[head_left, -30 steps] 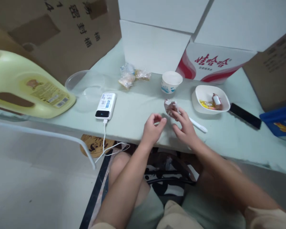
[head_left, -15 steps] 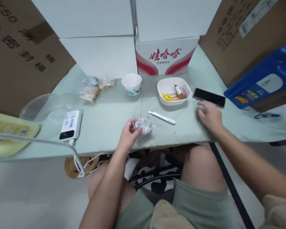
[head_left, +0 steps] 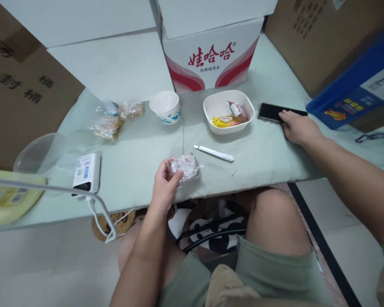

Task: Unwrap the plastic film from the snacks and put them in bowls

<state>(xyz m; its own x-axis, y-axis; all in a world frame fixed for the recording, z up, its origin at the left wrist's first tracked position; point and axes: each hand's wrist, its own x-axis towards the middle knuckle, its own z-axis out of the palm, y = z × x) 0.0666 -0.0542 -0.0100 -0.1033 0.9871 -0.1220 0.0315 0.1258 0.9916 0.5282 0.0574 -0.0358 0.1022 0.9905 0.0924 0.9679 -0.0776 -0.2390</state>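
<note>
My left hand (head_left: 166, 181) is closed on a block in crinkled clear plastic wrap (head_left: 187, 166), held low over the table's front edge. The contents look pinkish-brown; their kind is unclear. My right hand (head_left: 302, 126) has its fingers on the black smartphone (head_left: 271, 112) lying at the right, gripping its near edge, with the thumb partly hidden. Between the hands lies a white craft knife (head_left: 214, 153). Beyond it stands a white bowl (head_left: 208, 125) with a yellow-wrapped snack (head_left: 225, 122) and a red-and-white packet (head_left: 238, 111) in it.
A paper cup (head_left: 165, 108) stands left of the bowl, near several wrapped packets (head_left: 107, 127). A power bank (head_left: 87, 172) with a cable lies front left, beside a clear lid (head_left: 40, 153) and a yellow container (head_left: 13, 200). Cartons (head_left: 211, 64) and a blue bottle (head_left: 355, 81) border the table.
My right hand has moved right and away from me, from beside the phone onto it. My left hand still holds the wrapped block. The camera view has shifted and tilted slightly.
</note>
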